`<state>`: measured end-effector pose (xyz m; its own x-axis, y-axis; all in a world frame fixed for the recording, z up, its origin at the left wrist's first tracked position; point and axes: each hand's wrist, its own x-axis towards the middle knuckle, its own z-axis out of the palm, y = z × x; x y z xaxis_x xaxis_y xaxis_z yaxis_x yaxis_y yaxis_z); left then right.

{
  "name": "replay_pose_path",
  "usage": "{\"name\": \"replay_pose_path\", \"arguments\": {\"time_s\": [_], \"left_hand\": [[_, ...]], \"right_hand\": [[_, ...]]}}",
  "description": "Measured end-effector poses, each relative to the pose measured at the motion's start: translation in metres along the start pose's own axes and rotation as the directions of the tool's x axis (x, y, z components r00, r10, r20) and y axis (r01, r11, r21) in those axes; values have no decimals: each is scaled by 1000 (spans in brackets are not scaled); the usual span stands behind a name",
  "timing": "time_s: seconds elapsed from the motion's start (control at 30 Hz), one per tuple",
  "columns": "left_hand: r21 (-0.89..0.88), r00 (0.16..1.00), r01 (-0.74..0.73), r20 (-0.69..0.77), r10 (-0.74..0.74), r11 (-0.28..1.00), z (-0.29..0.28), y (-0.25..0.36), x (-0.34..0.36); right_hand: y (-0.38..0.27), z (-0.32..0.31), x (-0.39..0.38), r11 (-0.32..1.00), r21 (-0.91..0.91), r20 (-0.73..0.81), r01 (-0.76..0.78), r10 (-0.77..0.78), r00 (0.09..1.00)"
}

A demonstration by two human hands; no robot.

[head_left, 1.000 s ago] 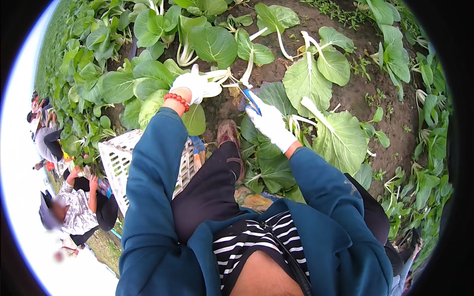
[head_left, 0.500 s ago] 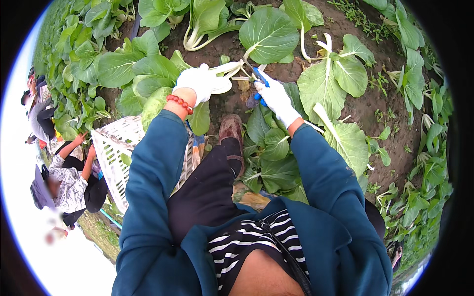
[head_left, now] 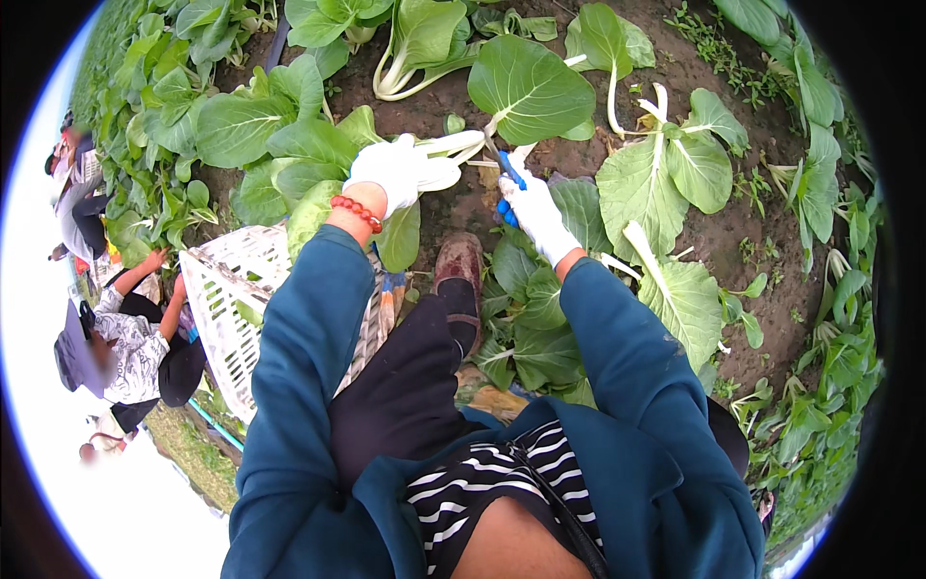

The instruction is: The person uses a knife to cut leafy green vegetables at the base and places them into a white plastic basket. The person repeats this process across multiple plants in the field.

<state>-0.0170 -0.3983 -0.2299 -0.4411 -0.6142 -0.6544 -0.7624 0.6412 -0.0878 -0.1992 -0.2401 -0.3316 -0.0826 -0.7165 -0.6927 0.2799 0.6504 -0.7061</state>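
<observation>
White-gloved, my left hand (head_left: 386,179) is closed around the pale stalks of a bok choy (head_left: 313,145), whose green leaves spread out to the left. The stalks' base end points right, toward the blade. Scissors (head_left: 514,174) with blue handles are in my right hand (head_left: 542,214), also gloved in white. Their dark blade lies close to the bok choy's base and the stem of a large round leaf (head_left: 531,89). Whether the blade touches either one I cannot tell.
Cut leaves (head_left: 641,174) lie on brown soil (head_left: 762,289) to the right. Beside my left forearm stands a white slatted crate (head_left: 227,328). My shoe (head_left: 458,275) is between the hands, nearer me. Another person (head_left: 135,347) crouches at the far left. Rows of greens (head_left: 820,415) edge both sides.
The view has shifted slightly, so the plants appear lower and a little to the right. Both hands keep their grips on the bok choy and the scissors.
</observation>
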Motion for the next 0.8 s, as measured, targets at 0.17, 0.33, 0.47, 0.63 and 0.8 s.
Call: {"name": "replay_pose_path", "arguments": {"time_s": [0.17,0.33,0.47,0.63,0.8], "left_hand": [[93,995,-103,11,103,990,-3,6,-23],[72,993,-95,-61,100,993,-12,6,-49],[9,959,-154,-240,152,988,-19,2,-94],[62,859,-173,-478,181,983,-42,26,-154],[194,729,-262,-601,326,945,-46,57,-180]], "right_hand": [[8,-5,-28,990,-105,3,96,-96,995],[20,-10,-53,995,-27,-2,95,-95,995],[-10,-16,-72,910,341,-25,237,-244,970],[-65,-2,-84,739,572,-117,356,-356,927],[-94,13,-100,533,760,-224,371,-321,920]]}}
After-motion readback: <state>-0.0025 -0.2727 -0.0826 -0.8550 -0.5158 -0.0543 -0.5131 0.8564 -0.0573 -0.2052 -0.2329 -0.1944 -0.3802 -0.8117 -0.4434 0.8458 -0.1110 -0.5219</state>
